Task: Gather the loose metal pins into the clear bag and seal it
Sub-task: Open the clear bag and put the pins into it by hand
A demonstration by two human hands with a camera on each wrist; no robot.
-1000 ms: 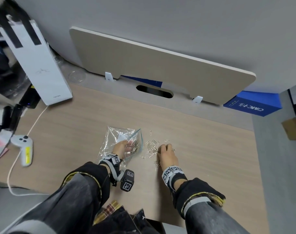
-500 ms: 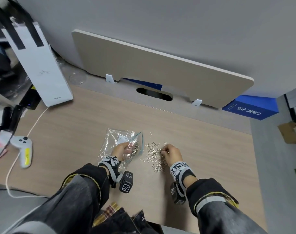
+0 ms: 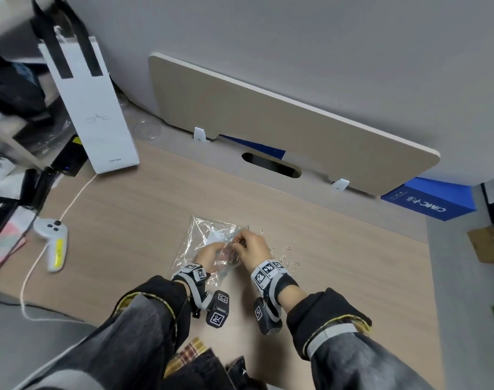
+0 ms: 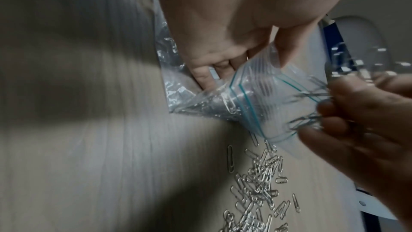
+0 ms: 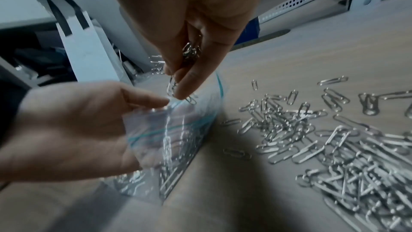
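Observation:
A clear zip bag [image 3: 209, 243] with a blue seal line [image 4: 247, 101] lies on the wooden desk [image 3: 133, 220]. My left hand [image 3: 212, 253] holds its mouth open, thumb and fingers pinching the upper lip [image 5: 156, 112]. My right hand [image 3: 250, 246] pinches a bunch of metal pins [image 5: 189, 52] right above the bag's mouth, some hanging from the fingertips. Several pins lie inside the bag [image 5: 169, 170]. A loose pile of pins [image 5: 334, 156] stays on the desk to the right of the bag [image 3: 288, 257].
A white paper bag [image 3: 91, 114] stands at the back left. A white controller [image 3: 53, 240] with its cable lies at the left. A beige panel [image 3: 282, 125] leans against the wall behind, and a blue box [image 3: 428, 201] sits at the right.
My right hand picked up pins from the pile and moved left over the bag's mouth. My left hand stayed on the bag.

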